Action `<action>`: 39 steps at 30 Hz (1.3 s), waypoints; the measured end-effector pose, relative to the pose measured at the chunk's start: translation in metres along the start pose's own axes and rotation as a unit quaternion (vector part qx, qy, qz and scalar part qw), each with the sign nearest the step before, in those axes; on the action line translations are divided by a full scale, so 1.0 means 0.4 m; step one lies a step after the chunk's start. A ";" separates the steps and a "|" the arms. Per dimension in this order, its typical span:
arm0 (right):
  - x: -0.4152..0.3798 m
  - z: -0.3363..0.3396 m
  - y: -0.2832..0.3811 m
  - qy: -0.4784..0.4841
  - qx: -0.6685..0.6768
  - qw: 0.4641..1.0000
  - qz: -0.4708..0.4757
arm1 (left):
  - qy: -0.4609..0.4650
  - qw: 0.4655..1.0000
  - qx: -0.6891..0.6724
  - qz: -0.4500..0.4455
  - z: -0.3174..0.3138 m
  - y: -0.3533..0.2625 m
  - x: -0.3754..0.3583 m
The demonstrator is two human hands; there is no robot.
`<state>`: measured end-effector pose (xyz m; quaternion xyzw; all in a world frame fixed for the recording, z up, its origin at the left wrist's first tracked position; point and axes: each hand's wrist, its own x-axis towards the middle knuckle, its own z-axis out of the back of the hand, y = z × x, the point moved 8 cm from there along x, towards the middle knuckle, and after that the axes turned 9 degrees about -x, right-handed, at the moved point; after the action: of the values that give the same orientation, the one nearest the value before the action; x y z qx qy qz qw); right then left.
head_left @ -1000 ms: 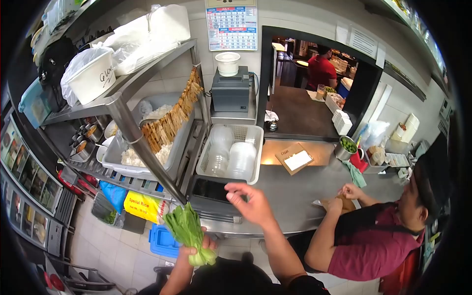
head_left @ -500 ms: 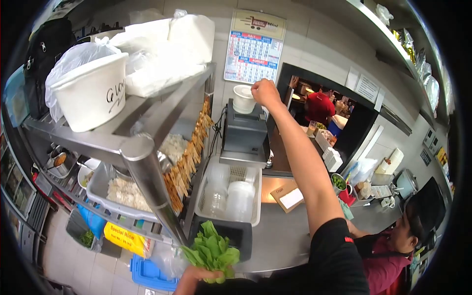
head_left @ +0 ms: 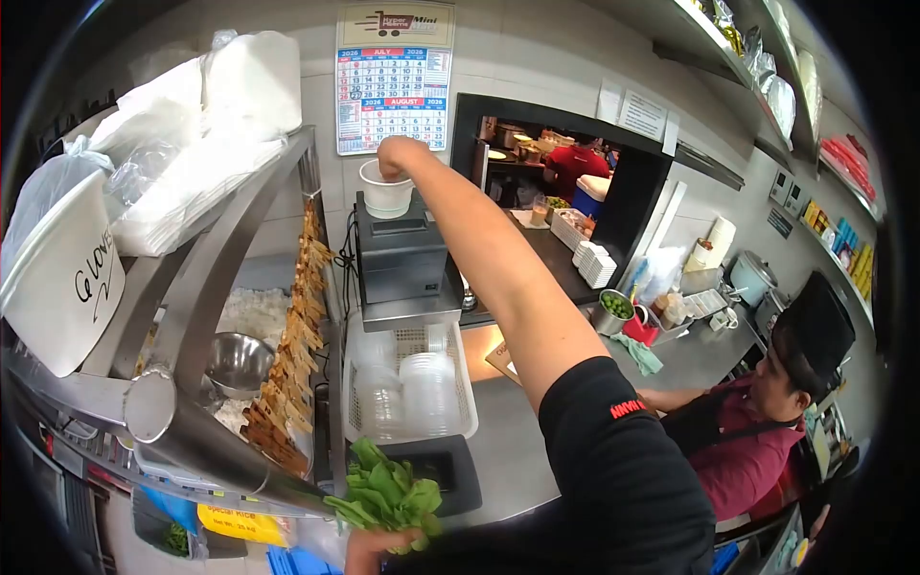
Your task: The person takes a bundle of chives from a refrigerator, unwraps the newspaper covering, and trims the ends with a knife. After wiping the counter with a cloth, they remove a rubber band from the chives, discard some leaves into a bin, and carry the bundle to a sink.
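My left hand is low at the frame's bottom edge and grips a bunch of green leafy vegetable by its stems. My right arm stretches up and forward. My right hand reaches down into a small white tub that stands on top of a grey receipt printer. The fingers are inside the tub and hidden, so what they touch does not show.
A white basket of clear plastic lids sits below the printer. A steel rack at left carries wooden clips, a metal bowl and a white bucket. A co-worker in a maroon shirt works at the steel counter on the right.
My right hand rose from above the counter to the tub and now dips into it. My view swung up and right. The left hand kept the greens low.
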<state>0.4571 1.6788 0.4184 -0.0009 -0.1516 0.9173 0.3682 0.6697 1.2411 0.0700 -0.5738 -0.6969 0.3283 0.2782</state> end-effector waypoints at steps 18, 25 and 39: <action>-0.084 0.143 -0.037 -0.193 0.172 0.938 0.230 | -0.061 0.990 -0.019 -0.126 -0.056 -0.006 0.091; -0.105 0.152 -0.043 -0.256 0.166 0.921 0.241 | -0.081 0.976 -0.076 -0.186 -0.065 -0.033 0.122; -0.694 -0.416 -0.029 0.021 0.768 0.596 0.234 | -0.043 0.964 -0.180 -0.191 -0.121 -0.125 0.358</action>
<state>0.6861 1.5451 0.2323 0.2275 0.6216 0.7495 0.0092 0.6492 1.3823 0.1407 -0.4564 -0.8521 0.1627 0.1979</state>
